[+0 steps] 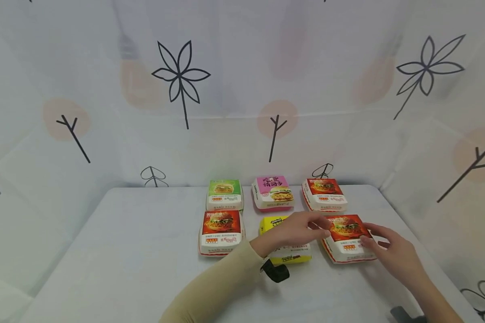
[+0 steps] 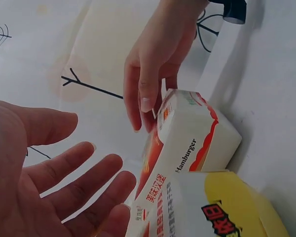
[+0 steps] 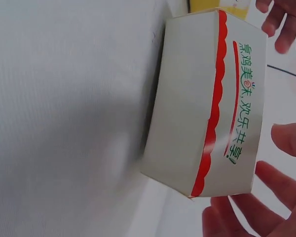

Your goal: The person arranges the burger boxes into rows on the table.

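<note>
A red-and-white hamburger box (image 1: pixel 346 233) lies at the front right of the group, between the two hands. My left hand (image 1: pixel 301 229) reaches over the yellow hamburger box (image 1: pixel 296 254), its fingertips close to the red box's left edge. In the left wrist view, the fingers of that hand (image 2: pixel 74 182) are spread and hold nothing. My right hand (image 1: pixel 398 255) is at the red box's right side, fingers loosely bent around its edge without a grip. The right wrist view shows the white side (image 3: pixel 207 108) of this box, with some right fingers partly hidden behind it.
Behind stand a green box (image 1: pixel 224 194), a pink box (image 1: pixel 272 194) and another red box (image 1: pixel 324 194). One more red box (image 1: pixel 221 233) sits at the front left, touching the green one. All are on a white-covered table (image 1: pixel 137 251) before a patterned cloth backdrop (image 1: pixel 234 148).
</note>
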Motion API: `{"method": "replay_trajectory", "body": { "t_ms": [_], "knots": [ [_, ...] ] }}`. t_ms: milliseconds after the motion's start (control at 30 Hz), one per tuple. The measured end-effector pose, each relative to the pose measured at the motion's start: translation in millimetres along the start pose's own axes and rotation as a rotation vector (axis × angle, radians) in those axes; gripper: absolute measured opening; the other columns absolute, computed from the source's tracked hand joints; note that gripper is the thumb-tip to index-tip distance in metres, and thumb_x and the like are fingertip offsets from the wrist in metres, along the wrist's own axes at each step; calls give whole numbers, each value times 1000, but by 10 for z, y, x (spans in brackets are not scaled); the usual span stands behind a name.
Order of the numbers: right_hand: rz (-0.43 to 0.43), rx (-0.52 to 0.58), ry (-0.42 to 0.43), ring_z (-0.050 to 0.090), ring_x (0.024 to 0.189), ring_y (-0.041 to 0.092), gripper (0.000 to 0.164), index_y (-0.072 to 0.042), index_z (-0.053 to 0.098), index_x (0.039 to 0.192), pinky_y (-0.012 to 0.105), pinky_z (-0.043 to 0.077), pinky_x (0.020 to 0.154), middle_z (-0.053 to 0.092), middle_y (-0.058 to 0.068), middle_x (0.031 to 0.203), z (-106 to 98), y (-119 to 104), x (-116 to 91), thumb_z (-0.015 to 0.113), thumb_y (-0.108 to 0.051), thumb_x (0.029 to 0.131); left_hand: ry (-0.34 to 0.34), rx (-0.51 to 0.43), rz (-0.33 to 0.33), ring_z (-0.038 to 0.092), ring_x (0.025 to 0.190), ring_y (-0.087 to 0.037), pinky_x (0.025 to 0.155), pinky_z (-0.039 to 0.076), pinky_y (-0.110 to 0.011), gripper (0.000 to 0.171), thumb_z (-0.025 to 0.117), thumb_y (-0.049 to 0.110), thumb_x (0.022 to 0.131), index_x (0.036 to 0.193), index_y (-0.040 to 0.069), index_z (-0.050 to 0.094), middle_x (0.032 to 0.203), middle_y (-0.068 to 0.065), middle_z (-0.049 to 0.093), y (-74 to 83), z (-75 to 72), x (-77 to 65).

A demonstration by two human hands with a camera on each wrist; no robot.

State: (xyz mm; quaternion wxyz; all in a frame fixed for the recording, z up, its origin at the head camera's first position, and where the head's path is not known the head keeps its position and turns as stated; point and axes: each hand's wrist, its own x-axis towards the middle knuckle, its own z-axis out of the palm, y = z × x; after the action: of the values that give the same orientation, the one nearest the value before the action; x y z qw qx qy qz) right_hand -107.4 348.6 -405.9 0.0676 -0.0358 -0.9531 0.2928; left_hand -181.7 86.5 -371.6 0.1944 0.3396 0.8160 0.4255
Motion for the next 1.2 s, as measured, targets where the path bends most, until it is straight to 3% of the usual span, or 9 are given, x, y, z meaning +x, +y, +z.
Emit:
{"method": "replay_trajectory", "body": {
  "t_ms": [233,467,633,833,1033,1200],
  "knots": [
    [-113,-40,88,48,117,51,54,4,56,131,69,46,85,52,33,131,51,-60,-47,69,-33,94,17,98,74,54,92,2,76,48,-14,30,63,34,99,126,22,65,104,18,61,-83,-114,-164],
    [-151,-85,43,45,117,52,53,4,64,125,70,45,82,51,31,132,72,-122,-46,72,-37,91,47,110,67,55,90,0,77,49,-17,22,64,33,98,117,22,68,102,19,63,-209,-311,-463],
    [-175,-78,57,50,113,50,48,5,66,122,63,52,77,53,31,130,84,-97,-45,73,-32,91,72,127,50,56,92,-2,79,50,-20,23,65,35,97,116,21,69,101,19,63,-257,-510,-779],
    [-154,-87,70,48,114,51,50,6,65,123,64,51,79,51,32,131,77,-81,-31,71,-34,93,131,163,32,58,94,-3,83,51,-24,25,65,32,97,117,17,69,103,17,64,-359,-761,-1206],
    [-152,-82,88,44,118,53,49,4,63,126,72,44,83,51,32,132,53,-109,-36,70,-33,94,242,232,-9,59,93,-5,84,54,-31,19,67,30,96,112,20,70,101,18,65,-588,-960,-1655],
    [-178,-74,116,44,119,53,45,4,64,124,75,38,86,52,31,132,29,-149,-8,71,-28,93,358,370,-60,59,91,-6,79,54,-37,15,69,25,95,109,19,70,98,17,65,-801,-1134,-2029]
  ]
}}
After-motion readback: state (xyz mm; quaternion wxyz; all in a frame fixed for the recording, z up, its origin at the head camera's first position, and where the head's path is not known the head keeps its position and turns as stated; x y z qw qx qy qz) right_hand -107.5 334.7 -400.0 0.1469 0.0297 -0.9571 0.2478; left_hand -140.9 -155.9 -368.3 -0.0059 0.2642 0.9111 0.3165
